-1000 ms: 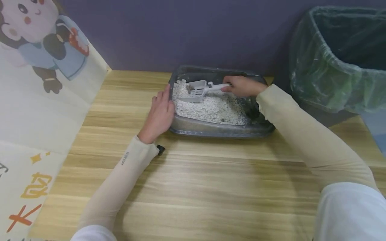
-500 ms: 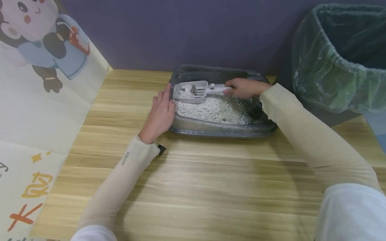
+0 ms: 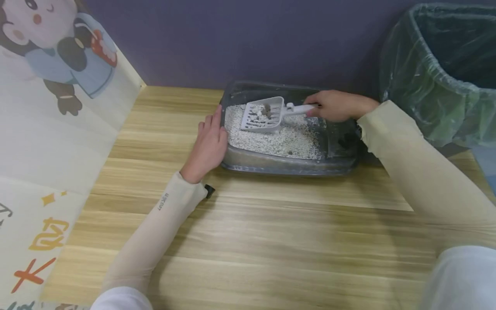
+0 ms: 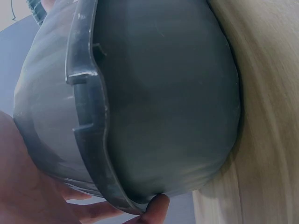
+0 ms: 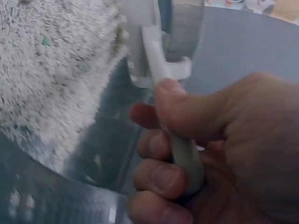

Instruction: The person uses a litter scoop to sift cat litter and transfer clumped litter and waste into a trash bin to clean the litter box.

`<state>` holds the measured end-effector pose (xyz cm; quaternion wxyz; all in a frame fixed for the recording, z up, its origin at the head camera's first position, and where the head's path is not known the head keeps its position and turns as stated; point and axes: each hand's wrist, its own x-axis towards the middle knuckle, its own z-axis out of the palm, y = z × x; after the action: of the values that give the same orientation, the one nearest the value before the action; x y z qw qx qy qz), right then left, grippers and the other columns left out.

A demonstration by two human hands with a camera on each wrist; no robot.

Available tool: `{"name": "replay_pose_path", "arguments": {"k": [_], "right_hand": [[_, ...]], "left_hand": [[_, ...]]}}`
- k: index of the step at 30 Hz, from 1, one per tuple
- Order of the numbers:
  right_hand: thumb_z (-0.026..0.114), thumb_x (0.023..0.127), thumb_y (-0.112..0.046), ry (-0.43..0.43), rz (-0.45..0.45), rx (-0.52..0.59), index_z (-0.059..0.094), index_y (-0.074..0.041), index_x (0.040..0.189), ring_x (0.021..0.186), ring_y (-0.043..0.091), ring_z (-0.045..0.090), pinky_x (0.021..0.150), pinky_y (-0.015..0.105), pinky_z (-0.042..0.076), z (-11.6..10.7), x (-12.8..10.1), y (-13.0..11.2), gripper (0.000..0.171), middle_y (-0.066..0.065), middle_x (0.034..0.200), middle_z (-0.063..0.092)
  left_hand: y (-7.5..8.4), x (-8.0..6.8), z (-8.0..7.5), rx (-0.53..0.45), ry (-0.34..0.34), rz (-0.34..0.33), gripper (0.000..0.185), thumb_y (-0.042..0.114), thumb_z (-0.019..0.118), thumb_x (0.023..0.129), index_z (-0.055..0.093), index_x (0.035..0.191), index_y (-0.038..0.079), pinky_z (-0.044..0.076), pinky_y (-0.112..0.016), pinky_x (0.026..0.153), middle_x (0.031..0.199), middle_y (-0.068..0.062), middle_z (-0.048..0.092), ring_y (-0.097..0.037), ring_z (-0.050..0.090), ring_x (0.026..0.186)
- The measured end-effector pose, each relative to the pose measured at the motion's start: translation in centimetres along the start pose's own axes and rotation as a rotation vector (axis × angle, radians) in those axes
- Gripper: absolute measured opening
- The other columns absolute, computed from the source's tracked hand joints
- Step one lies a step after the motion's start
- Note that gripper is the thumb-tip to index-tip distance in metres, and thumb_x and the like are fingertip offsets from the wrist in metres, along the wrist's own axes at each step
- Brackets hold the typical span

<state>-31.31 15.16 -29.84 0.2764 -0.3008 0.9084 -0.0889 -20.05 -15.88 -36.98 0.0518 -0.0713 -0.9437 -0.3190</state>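
The desk (image 3: 252, 232) is pale wood grain, backed by a dark purple wall (image 3: 232, 38), with a cream cartoon banner (image 3: 50, 107) slanting down its left side. At the right stands a bin (image 3: 438, 69) lined with a clear green bag, just beside the tray's right end. The tray (image 3: 286, 165) — grey, shallow, with a raised rim — sits on the desk against the wall; white litter (image 3: 279, 140) covers its left and middle, while the right end shows bare grey floor, and a small dark speck lies in the litter near the front wall. The left hand (image 3: 207, 146) lies flat on the desk with straight fingers pressed against the tray's left wall, its grip wide and holding nothing; the left wrist view shows the tray's outer wall (image 4: 163, 93) up close and fingertips (image 4: 156, 207) touching under the rim. The right hand (image 3: 337, 105) reaches over the tray's back right part, its grip closed round the handle of the scoop (image 3: 263, 114) — in the right wrist view the thumb and curled fingers (image 5: 159, 177) wrap the handle (image 5: 184, 154). The scoop is white and slotted, raised just above the litter in the tray's back left, its head towards the left hand. A dark clump (image 3: 266, 107) and a few white grains lie in it.
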Motion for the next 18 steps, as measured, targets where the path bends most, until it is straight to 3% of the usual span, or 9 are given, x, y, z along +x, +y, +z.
{"name": "replay_pose_path", "arguments": {"k": [3, 6, 11, 13, 18], "right_hand": [[0.046, 0.1, -0.026, -0.012, -0.016, -0.025, 0.043, -0.003, 0.141, 0.083, 0.031, 0.055, 0.072, 0.045, 0.046, -0.4, -1.1, -0.5, 0.047, 0.02, 0.11, 0.057], [0.048, 0.099, -0.019, -0.025, -0.032, -0.04, 0.051, -0.004, 0.135, 0.056, 0.02, 0.04, 0.056, 0.035, 0.037, -0.2, -1.5, -1.7, 0.039, 0.01, 0.085, 0.055], [0.05, 0.098, -0.018, -0.026, -0.024, -0.067, 0.061, -0.003, 0.123, 0.051, 0.013, 0.035, 0.049, 0.03, 0.034, 0.5, -1.1, -4.9, 0.031, 0.008, 0.08, 0.056], [0.05, 0.098, -0.018, -0.029, -0.017, -0.081, 0.061, -0.003, 0.122, 0.052, 0.015, 0.04, 0.051, 0.031, 0.036, 0.8, -0.8, -6.0, 0.031, 0.01, 0.085, 0.059], [0.041, 0.101, -0.022, -0.057, -0.031, -0.094, 0.051, -0.003, 0.13, 0.08, 0.022, 0.054, 0.069, 0.038, 0.043, 1.9, 0.4, -6.8, 0.036, 0.013, 0.109, 0.058]], "left_hand": [[0.0, 0.0, 0.0, 0.0, 0.002, -0.002, 0.057, 0.022, 0.027, 0.1, 0.008, 0.153, 0.009, 0.034, -0.047, 0.1, 0.144, -0.021, 0.03, -0.035, 0.034, 0.118], [-0.1, 0.0, 0.0, 0.003, 0.005, -0.002, 0.057, 0.022, 0.027, 0.1, 0.008, 0.153, 0.01, 0.034, -0.047, 0.1, 0.144, -0.021, 0.031, -0.034, 0.034, 0.117], [-0.2, 0.0, 0.0, 0.0, 0.009, 0.003, 0.057, 0.023, 0.027, 0.1, 0.008, 0.153, 0.009, 0.034, -0.048, 0.099, 0.143, -0.021, 0.031, -0.035, 0.034, 0.117], [-0.2, 0.0, 0.0, 0.0, 0.005, 0.004, 0.057, 0.023, 0.027, 0.1, 0.008, 0.153, 0.009, 0.034, -0.048, 0.099, 0.143, -0.021, 0.031, -0.035, 0.034, 0.117], [-0.2, 0.1, -0.1, -0.004, -0.006, -0.001, 0.057, 0.022, 0.027, 0.101, 0.007, 0.153, 0.01, 0.034, -0.048, 0.099, 0.144, -0.021, 0.03, -0.035, 0.034, 0.117]]}}
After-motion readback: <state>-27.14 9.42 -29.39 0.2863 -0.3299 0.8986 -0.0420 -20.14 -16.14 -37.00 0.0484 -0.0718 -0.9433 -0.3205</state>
